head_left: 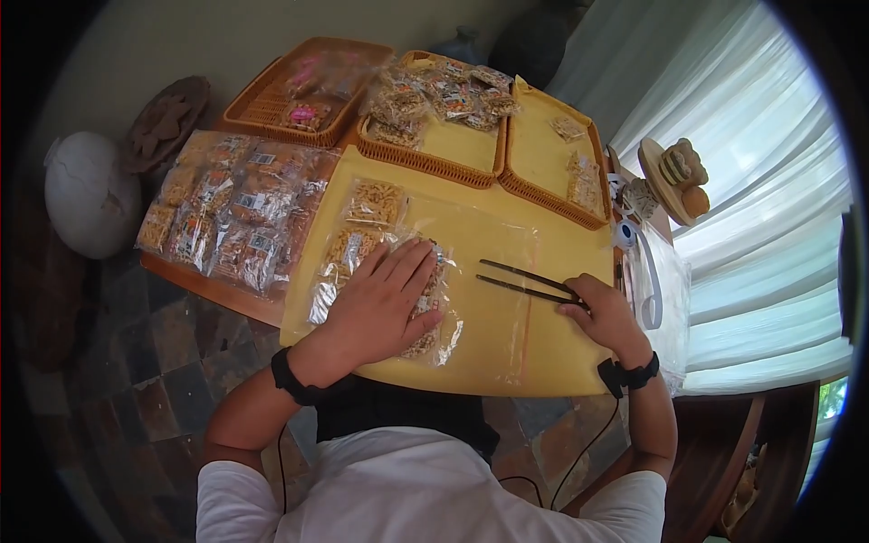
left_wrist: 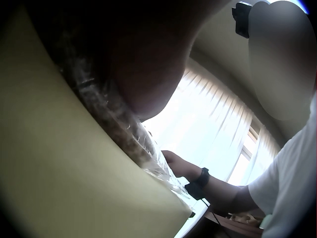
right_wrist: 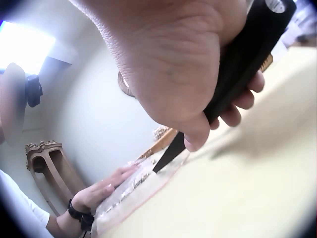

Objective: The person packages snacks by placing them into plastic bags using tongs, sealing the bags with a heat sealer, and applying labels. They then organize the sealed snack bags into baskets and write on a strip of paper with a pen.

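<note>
White shirt cloth (head_left: 407, 484) at the bottom centre of the head view is what sits closest to the camera I watch through. Above it, left of centre, a clear, flat plastic bag (head_left: 489, 330), apparently filled on its left side with see-through packets of tan, knobbly snack pieces (head_left: 374, 201), lies on the smooth yellow table surface (head_left: 570, 362). I judge the bag light, limp and slick, ready to slide or crease, and the snack pieces probably brittle enough to crumble if squeezed. I would steady it with a flat palm over the packets, or pinch its loose edge right of centre.

The left hand (head_left: 385, 303) rests palm down on the filled side, fingers straight and thumb out, grasping nothing. At the bag's right, clear of its edge, the right hand (head_left: 608, 317) grips a pair of long black tongs (right_wrist: 245, 54) near the joined end, a sound place to hold something that looks stiff. Their slim tips stand apart, pointing left over the bag's flat part; whether they touch the film, I cannot tell.
</note>
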### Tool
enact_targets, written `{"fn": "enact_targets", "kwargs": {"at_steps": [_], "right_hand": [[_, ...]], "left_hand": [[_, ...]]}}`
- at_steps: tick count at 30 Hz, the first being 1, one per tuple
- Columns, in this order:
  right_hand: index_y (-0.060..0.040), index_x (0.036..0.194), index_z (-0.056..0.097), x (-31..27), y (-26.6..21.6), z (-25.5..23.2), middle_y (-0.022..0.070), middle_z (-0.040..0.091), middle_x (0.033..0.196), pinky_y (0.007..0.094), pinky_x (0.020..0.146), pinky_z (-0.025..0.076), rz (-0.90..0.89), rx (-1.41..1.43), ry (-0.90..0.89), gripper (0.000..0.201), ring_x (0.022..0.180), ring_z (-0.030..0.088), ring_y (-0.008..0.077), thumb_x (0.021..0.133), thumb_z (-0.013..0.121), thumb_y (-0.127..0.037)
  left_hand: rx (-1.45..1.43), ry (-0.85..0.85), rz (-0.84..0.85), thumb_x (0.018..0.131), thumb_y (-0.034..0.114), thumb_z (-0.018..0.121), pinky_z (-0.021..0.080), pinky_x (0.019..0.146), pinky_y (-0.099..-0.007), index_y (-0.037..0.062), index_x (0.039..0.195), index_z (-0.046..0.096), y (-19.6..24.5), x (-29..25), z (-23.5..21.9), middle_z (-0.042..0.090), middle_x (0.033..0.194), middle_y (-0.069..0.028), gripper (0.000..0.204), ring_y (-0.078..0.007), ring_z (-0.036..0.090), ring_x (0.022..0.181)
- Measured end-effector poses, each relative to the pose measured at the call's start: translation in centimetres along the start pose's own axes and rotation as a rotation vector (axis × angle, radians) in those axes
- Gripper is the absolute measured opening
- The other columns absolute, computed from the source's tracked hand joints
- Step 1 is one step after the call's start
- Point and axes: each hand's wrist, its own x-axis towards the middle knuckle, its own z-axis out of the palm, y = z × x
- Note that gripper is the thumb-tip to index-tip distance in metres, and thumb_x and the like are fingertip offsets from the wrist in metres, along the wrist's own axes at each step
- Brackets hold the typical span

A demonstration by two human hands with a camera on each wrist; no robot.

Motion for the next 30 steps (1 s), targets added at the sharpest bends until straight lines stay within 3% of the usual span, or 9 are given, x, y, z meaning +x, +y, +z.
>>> {"fn": "enact_targets", "kwargs": {"at_steps": [3, 5, 6, 7, 9, 13, 19, 26, 30], "right_hand": [[-0.0001, 0.113, 0.073, -0.6, 2.3, -4.6, 0.0192, 0.073, 0.100, 0.0441, 0.082, 0.056, 0.082, 0.004, -0.094, 0.035, 0.093, 0.071, 0.0400, 0.089, 0.083, -0.023], [0.0013, 0.107, 0.074, -0.7, 4.0, -8.5, 0.0183, 0.072, 0.088, 0.0420, 0.078, 0.054, 0.328, 0.014, -0.257, 0.031, 0.081, 0.070, 0.0342, 0.087, 0.085, -0.020], [0.0004, 0.101, 0.075, 0.1, 3.5, -10.8, 0.0143, 0.069, 0.079, 0.0408, 0.074, 0.052, 0.415, -0.033, -0.342, 0.025, 0.073, 0.067, 0.0253, 0.088, 0.085, -0.018], [-0.0002, 0.099, 0.075, 0.5, 4.5, -12.1, 0.0075, 0.067, 0.076, 0.0370, 0.067, 0.052, 0.476, 0.040, -0.337, 0.022, 0.072, 0.066, 0.0163, 0.091, 0.082, -0.020], [-0.0012, 0.102, 0.074, 2.1, 5.2, -13.4, 0.0013, 0.064, 0.076, 0.0307, 0.060, 0.050, 0.568, 0.240, -0.230, 0.023, 0.069, 0.062, 0.0110, 0.099, 0.075, -0.024], [-0.0082, 0.100, 0.068, 8.2, 1.2, -8.9, -0.0036, 0.061, 0.077, 0.0246, 0.057, 0.043, 0.447, 0.431, 0.000, 0.035, 0.062, 0.054, 0.0053, 0.114, 0.058, -0.039], [-0.0064, 0.094, 0.067, 18.6, -3.0, -4.0, -0.0019, 0.063, 0.073, 0.0258, 0.053, 0.048, 0.387, 0.459, -0.223, 0.043, 0.059, 0.058, 0.0072, 0.113, 0.058, -0.044], [-0.0022, 0.103, 0.070, 23.0, -1.7, -4.6, 0.0006, 0.064, 0.073, 0.0288, 0.050, 0.049, 0.548, 0.548, -0.252, 0.044, 0.054, 0.057, 0.0095, 0.112, 0.058, -0.044], [0.0000, 0.092, 0.069, 24.2, -1.2, -5.1, 0.0042, 0.065, 0.070, 0.0324, 0.048, 0.046, 0.517, 0.390, -0.123, 0.046, 0.052, 0.058, 0.0137, 0.110, 0.064, -0.042]], "left_hand": [[0.000, 0.017, 0.014, 0.108, 0.051, 0.053, 0.026, 0.130, -0.0517, -0.0052, 0.155, 0.049, -0.3, -0.1, 0.2, 0.046, 0.165, -0.0223, 0.074, -0.0354, 0.041, 0.156], [-0.011, 0.012, 0.021, 0.108, 0.051, 0.054, 0.028, 0.130, -0.0510, -0.0041, 0.156, 0.047, -0.3, -0.1, 0.2, 0.044, 0.167, -0.0221, 0.073, -0.0363, 0.040, 0.156], [-0.024, 0.007, 0.014, 0.108, 0.050, 0.053, 0.027, 0.130, -0.0509, -0.0041, 0.157, 0.047, -0.3, -0.1, 0.2, 0.044, 0.167, -0.0220, 0.073, -0.0360, 0.039, 0.157], [-0.034, 0.003, 0.007, 0.109, 0.050, 0.053, 0.026, 0.131, -0.0509, -0.0040, 0.157, 0.047, -0.3, -0.1, 0.2, 0.043, 0.167, -0.0219, 0.073, -0.0357, 0.038, 0.158], [-0.038, 0.008, 0.008, 0.109, 0.050, 0.053, 0.026, 0.131, -0.0510, -0.0043, 0.157, 0.047, -0.4, -0.1, 0.3, 0.044, 0.167, -0.0219, 0.073, -0.0357, 0.038, 0.158], [-0.049, 0.029, 0.010, 0.109, 0.049, 0.053, 0.026, 0.131, -0.0515, -0.0051, 0.156, 0.049, -0.5, -0.2, 0.6, 0.045, 0.167, -0.0220, 0.072, -0.0357, 0.039, 0.158], [-0.045, 0.052, 0.016, 0.108, 0.050, 0.053, 0.027, 0.131, -0.0512, -0.0057, 0.154, 0.050, -0.5, -0.4, 0.5, 0.045, 0.166, -0.0224, 0.072, -0.0345, 0.039, 0.158], [-0.066, 0.090, 0.008, 0.109, 0.050, 0.051, 0.027, 0.130, -0.0498, -0.0058, 0.154, 0.050, -0.6, -0.6, 1.0, 0.045, 0.166, -0.0217, 0.072, -0.0326, 0.039, 0.157], [-0.064, 0.072, 0.003, 0.109, 0.050, 0.049, 0.026, 0.131, -0.0490, -0.0062, 0.155, 0.049, -0.6, -0.6, 0.8, 0.044, 0.167, -0.0216, 0.072, -0.0322, 0.038, 0.158]]}}
